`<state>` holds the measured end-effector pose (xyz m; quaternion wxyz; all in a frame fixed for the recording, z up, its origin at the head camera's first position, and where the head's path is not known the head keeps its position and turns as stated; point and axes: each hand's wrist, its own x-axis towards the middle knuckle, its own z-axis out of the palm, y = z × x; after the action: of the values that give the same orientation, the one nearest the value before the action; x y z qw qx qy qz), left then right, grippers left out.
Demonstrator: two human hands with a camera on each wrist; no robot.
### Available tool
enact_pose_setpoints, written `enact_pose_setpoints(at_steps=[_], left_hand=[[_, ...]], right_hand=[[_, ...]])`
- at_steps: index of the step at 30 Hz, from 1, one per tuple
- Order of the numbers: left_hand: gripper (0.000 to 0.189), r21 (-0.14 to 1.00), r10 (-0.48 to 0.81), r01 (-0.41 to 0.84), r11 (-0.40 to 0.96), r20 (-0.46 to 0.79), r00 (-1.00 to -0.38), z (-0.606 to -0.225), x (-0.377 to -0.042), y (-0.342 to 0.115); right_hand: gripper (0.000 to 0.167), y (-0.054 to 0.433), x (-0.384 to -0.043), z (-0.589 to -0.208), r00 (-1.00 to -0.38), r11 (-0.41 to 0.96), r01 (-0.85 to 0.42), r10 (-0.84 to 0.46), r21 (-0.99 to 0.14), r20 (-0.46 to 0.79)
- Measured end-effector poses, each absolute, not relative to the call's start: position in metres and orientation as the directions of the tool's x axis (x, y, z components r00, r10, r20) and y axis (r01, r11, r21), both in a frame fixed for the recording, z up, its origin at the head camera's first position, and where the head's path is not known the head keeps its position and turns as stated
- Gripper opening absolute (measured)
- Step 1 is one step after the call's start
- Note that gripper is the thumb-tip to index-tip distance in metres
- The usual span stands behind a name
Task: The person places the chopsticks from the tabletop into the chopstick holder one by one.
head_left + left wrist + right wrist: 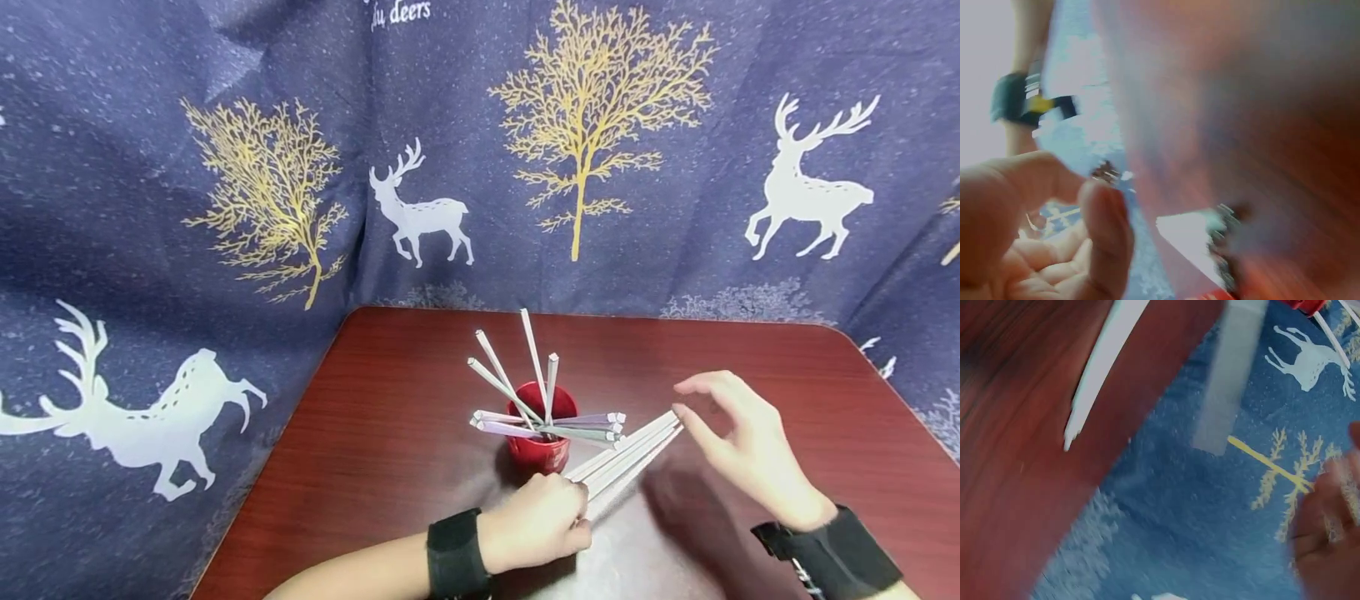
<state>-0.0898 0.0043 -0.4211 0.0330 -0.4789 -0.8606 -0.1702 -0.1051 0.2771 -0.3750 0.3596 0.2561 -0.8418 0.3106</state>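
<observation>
In the head view, my left hand (536,517) grips the near end of a spread bundle of long, slim white sticks (630,458), just in front of a red cup (538,454). My right hand (742,442) is at the bundle's far end, thumb close to the tips, with a gap between thumb and fingers. Out of the cup lean several thin sticks (531,350), white, pale purple and greenish. The right wrist view shows a white stick (1104,369) apart from the blurred right hand (1329,531). In the left wrist view the left hand (1104,231) is blurred.
A dark red wooden table (405,375) carries the cup. Behind and beside it hangs a blue cloth (480,100) printed with white deer and golden trees. Both wrists wear black bands (457,550).
</observation>
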Motion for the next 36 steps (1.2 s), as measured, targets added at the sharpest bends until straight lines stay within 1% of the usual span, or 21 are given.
enact_pose_setpoints(at_steps=[1,2,4,5,6,9,10,13,16,17,19,21,22,24,25,26,28,29,32,34,36], left_hand=[[0.015,0.344,0.805,0.819,0.46,0.229,-0.548,-0.417,-0.089,0.003],[0.012,0.416,0.799,0.799,0.433,0.234,-0.554,-0.412,-0.087,0.002],[0.008,0.537,0.794,0.755,0.376,0.234,-0.561,-0.402,-0.083,-0.001],[0.007,0.583,0.794,0.736,0.343,0.238,-0.559,-0.396,-0.081,-0.003],[0.007,0.624,0.798,0.717,0.311,0.238,-0.554,-0.391,-0.079,-0.004],[0.009,0.724,0.811,0.651,0.229,0.228,-0.539,-0.375,-0.075,-0.01],[0.009,0.766,0.819,0.614,0.19,0.221,-0.53,-0.371,-0.074,-0.012],[0.006,0.874,0.848,0.482,0.065,0.206,-0.488,-0.362,-0.074,-0.018],[0.004,0.938,0.867,0.344,-0.04,0.203,-0.455,-0.36,-0.076,-0.022],[0.007,0.944,0.868,0.325,-0.059,0.209,-0.45,-0.361,-0.076,-0.023],[0.011,0.953,0.867,0.293,-0.076,0.208,-0.453,-0.364,-0.077,-0.025],[0.012,0.944,0.864,0.324,-0.062,0.214,-0.455,-0.37,-0.079,-0.026],[0.012,0.93,0.863,0.364,-0.046,0.221,-0.454,-0.373,-0.08,-0.026],[0.011,0.895,0.861,0.447,-0.001,0.229,-0.455,-0.379,-0.081,-0.027],[0.01,0.868,0.86,0.496,0.017,0.24,-0.451,-0.383,-0.082,-0.026],[0.01,0.846,0.859,0.531,0.04,0.242,-0.451,-0.386,-0.083,-0.026],[0.01,0.799,0.859,0.595,0.08,0.248,-0.448,-0.391,-0.084,-0.027],[0.01,0.786,0.86,0.611,0.092,0.247,-0.447,-0.394,-0.085,-0.028],[0.008,0.748,0.861,0.653,0.118,0.25,-0.442,-0.399,-0.087,-0.033],[0.008,0.724,0.861,0.679,0.123,0.262,-0.436,-0.401,-0.088,-0.037],[0.008,0.735,0.862,0.666,0.127,0.251,-0.441,-0.403,-0.089,-0.042]], right_hand=[[0.022,0.276,-0.1,-0.373,-0.548,0.636,-0.718,-0.266,-0.283,0.793],[0.022,0.272,-0.096,-0.37,-0.471,0.586,-0.782,-0.333,-0.212,0.817],[0.022,0.262,-0.088,-0.364,-0.301,0.467,-0.882,-0.451,-0.064,0.84],[0.023,0.255,-0.084,-0.361,-0.232,0.423,-0.906,-0.497,0.0,0.836],[0.022,0.249,-0.081,-0.358,-0.177,0.394,-0.917,-0.534,0.058,0.827],[0.02,0.234,-0.072,-0.348,-0.022,0.328,-0.922,-0.572,0.204,0.82],[0.02,0.231,-0.071,-0.345,0.02,0.31,-0.92,-0.575,0.24,0.818],[0.024,0.23,-0.068,-0.336,0.118,0.272,-0.903,-0.587,0.332,0.801],[0.031,0.231,-0.069,-0.326,0.132,0.268,-0.897,-0.597,0.352,0.791],[0.032,0.231,-0.071,-0.321,0.121,0.281,-0.897,-0.589,0.342,0.799],[0.027,0.226,-0.078,-0.312,0.129,0.29,-0.908,-0.494,0.303,0.86],[0.019,0.219,-0.087,-0.302,0.121,0.303,-0.925,-0.337,0.229,0.934],[0.015,0.214,-0.091,-0.297,0.116,0.284,-0.941,-0.247,0.186,0.962],[0.016,0.204,-0.099,-0.287,0.056,0.224,-0.972,-0.075,0.072,0.996],[0.018,0.2,-0.101,-0.283,0.008,0.204,-0.979,-0.012,0.01,1.0],[0.018,0.198,-0.103,-0.28,-0.048,0.171,-0.984,0.02,-0.051,0.999],[0.02,0.192,-0.107,-0.276,-0.159,0.112,-0.98,0.049,-0.164,0.986],[0.018,0.191,-0.11,-0.275,-0.221,0.084,-0.971,0.044,-0.224,0.974],[0.01,0.187,-0.119,-0.281,-0.397,0.037,-0.918,-0.033,-0.395,0.917],[0.012,0.186,-0.126,-0.289,-0.514,0.046,-0.858,-0.102,-0.512,0.852],[0.017,0.185,-0.133,-0.297,-0.609,0.114,-0.793,-0.166,-0.599,0.775]])
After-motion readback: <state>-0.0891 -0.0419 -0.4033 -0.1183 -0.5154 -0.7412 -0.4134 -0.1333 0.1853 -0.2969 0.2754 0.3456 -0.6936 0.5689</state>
